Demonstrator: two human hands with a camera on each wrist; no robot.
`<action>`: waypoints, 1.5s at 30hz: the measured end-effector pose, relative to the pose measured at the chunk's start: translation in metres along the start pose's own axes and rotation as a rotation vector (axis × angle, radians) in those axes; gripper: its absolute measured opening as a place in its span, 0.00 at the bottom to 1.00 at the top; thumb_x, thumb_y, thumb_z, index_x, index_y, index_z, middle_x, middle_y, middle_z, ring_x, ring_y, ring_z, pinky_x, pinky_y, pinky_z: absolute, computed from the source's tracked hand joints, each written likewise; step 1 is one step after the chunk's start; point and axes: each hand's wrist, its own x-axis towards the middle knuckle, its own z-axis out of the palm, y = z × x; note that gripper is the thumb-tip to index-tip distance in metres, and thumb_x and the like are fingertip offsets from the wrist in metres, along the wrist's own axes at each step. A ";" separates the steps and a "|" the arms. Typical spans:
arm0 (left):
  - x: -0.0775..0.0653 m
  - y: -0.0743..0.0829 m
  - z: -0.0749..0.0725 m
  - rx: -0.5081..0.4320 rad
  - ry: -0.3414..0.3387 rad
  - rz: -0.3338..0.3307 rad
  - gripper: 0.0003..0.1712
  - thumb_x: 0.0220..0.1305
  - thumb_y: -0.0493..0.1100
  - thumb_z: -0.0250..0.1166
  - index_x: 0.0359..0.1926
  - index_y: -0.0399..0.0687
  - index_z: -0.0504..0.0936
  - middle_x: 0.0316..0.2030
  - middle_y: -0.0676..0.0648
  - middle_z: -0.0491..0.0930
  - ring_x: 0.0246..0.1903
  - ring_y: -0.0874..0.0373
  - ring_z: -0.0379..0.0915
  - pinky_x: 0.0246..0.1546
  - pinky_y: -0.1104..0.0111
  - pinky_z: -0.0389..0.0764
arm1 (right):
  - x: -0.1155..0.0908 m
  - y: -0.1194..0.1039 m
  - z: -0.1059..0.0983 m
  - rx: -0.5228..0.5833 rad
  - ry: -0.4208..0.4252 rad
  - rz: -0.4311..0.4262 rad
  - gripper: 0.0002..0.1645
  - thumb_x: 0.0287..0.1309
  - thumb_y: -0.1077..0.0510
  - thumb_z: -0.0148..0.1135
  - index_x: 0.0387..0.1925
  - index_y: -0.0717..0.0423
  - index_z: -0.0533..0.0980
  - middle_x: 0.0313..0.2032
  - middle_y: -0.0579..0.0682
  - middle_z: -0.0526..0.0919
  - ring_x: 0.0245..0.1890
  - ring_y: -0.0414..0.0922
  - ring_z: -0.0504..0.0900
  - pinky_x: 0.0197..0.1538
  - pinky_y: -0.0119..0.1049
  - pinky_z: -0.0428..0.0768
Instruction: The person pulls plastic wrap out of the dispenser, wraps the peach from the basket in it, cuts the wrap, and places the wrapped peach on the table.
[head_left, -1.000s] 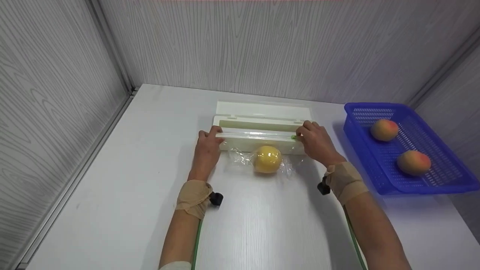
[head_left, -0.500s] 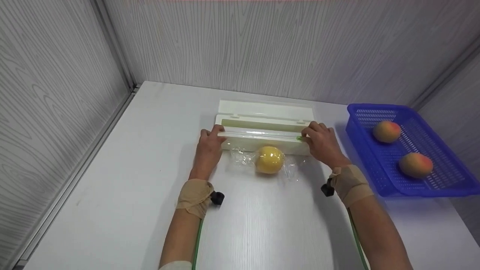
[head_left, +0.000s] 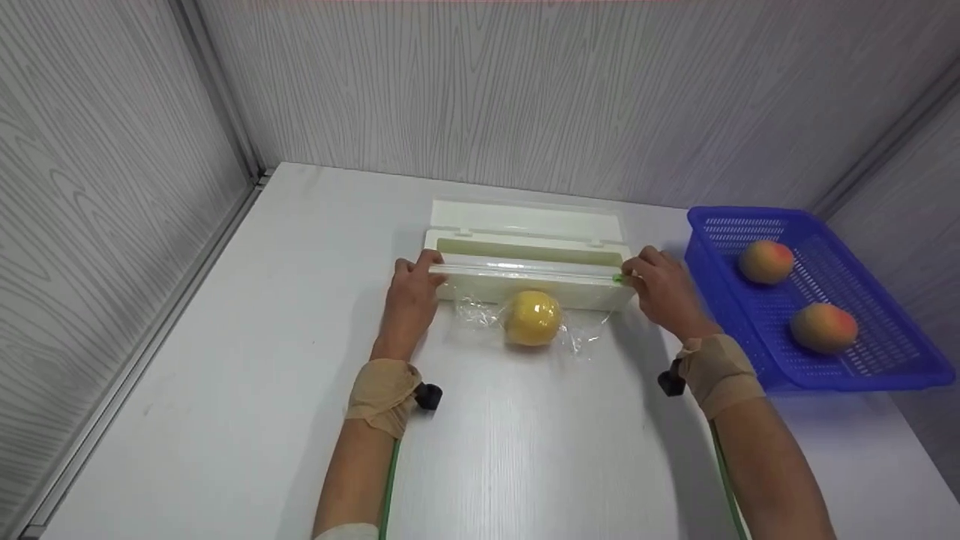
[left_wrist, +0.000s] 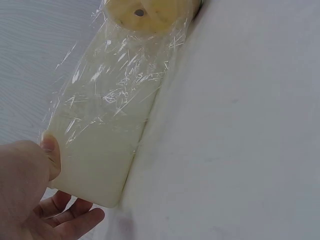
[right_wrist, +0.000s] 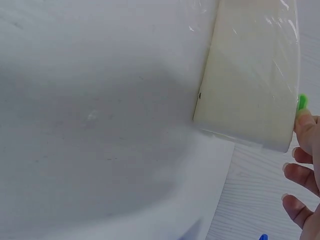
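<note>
A cream cling film dispenser (head_left: 525, 289) lies across the table with its lid raised at the back. My left hand (head_left: 412, 296) grips its left end, thumb on the front edge and fingers around the end in the left wrist view. My right hand (head_left: 664, 292) pinches a small green slide cutter (head_left: 618, 278) at the right end of the front rail. Its other fingers are spread past the box's end in the right wrist view. A round yellow fruit (head_left: 533, 319) sits in front of the dispenser, covered by clear, wrinkled cling film (left_wrist: 110, 92) that drapes over the box's front.
To the right stands a blue plastic basket (head_left: 724, 322), close beside my right wrist. It holds two peach-coloured fruits, one farther back (head_left: 766, 262) and one nearer (head_left: 823, 328). A grey wood-grain wall (head_left: 480, 97) rises behind the white table (head_left: 225, 375).
My right hand has slid rightward along the rail with the green cutter, to the dispenser's right end. My left hand keeps its grip on the left end, and the fruit stays in place.
</note>
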 end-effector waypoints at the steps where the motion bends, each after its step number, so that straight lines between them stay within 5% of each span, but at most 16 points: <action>1: 0.000 0.000 0.000 -0.003 -0.001 0.000 0.14 0.72 0.46 0.57 0.55 0.51 0.72 0.39 0.41 0.69 0.33 0.53 0.69 0.35 0.62 0.80 | 0.000 0.001 0.000 -0.004 -0.005 -0.002 0.06 0.60 0.68 0.64 0.39 0.57 0.81 0.35 0.54 0.76 0.36 0.53 0.73 0.38 0.49 0.68; 16: 0.002 -0.001 -0.003 -0.032 -0.040 -0.043 0.13 0.72 0.46 0.58 0.54 0.52 0.72 0.40 0.40 0.68 0.33 0.53 0.68 0.35 0.61 0.79 | -0.013 0.008 0.005 -0.099 0.079 -0.038 0.05 0.63 0.67 0.61 0.40 0.59 0.79 0.36 0.55 0.77 0.39 0.56 0.78 0.45 0.55 0.71; 24: 0.004 -0.003 -0.004 -0.017 -0.034 -0.010 0.14 0.72 0.46 0.58 0.55 0.51 0.72 0.39 0.40 0.67 0.32 0.53 0.67 0.34 0.61 0.79 | -0.016 0.011 0.005 -0.041 0.073 0.022 0.07 0.63 0.69 0.61 0.42 0.59 0.78 0.36 0.56 0.79 0.38 0.56 0.81 0.40 0.53 0.72; 30: 0.004 -0.002 -0.008 -0.082 -0.112 -0.075 0.17 0.71 0.48 0.58 0.57 0.53 0.71 0.43 0.39 0.67 0.38 0.50 0.71 0.42 0.57 0.80 | -0.020 0.008 0.004 0.048 0.105 0.068 0.10 0.62 0.72 0.60 0.44 0.63 0.77 0.35 0.60 0.79 0.33 0.57 0.80 0.37 0.52 0.75; 36: 0.005 0.002 -0.014 -0.210 -0.224 -0.213 0.18 0.73 0.53 0.56 0.61 0.60 0.70 0.47 0.41 0.65 0.42 0.51 0.66 0.46 0.57 0.75 | -0.021 -0.028 0.004 0.130 0.231 0.165 0.16 0.57 0.75 0.56 0.48 0.65 0.75 0.39 0.64 0.76 0.37 0.60 0.75 0.41 0.54 0.73; 40: 0.007 0.002 -0.018 -0.282 -0.234 -0.264 0.24 0.71 0.52 0.59 0.65 0.61 0.68 0.49 0.40 0.65 0.46 0.51 0.65 0.49 0.57 0.74 | -0.016 -0.074 0.005 0.220 0.273 0.079 0.16 0.58 0.74 0.56 0.48 0.64 0.76 0.43 0.62 0.75 0.43 0.57 0.75 0.46 0.50 0.74; 45: 0.009 -0.002 -0.027 -0.402 -0.229 -0.306 0.34 0.66 0.50 0.66 0.70 0.62 0.63 0.56 0.39 0.67 0.57 0.47 0.67 0.57 0.55 0.75 | -0.015 -0.122 0.018 0.326 0.183 -0.028 0.14 0.61 0.68 0.60 0.50 0.62 0.76 0.48 0.58 0.75 0.51 0.52 0.76 0.54 0.46 0.77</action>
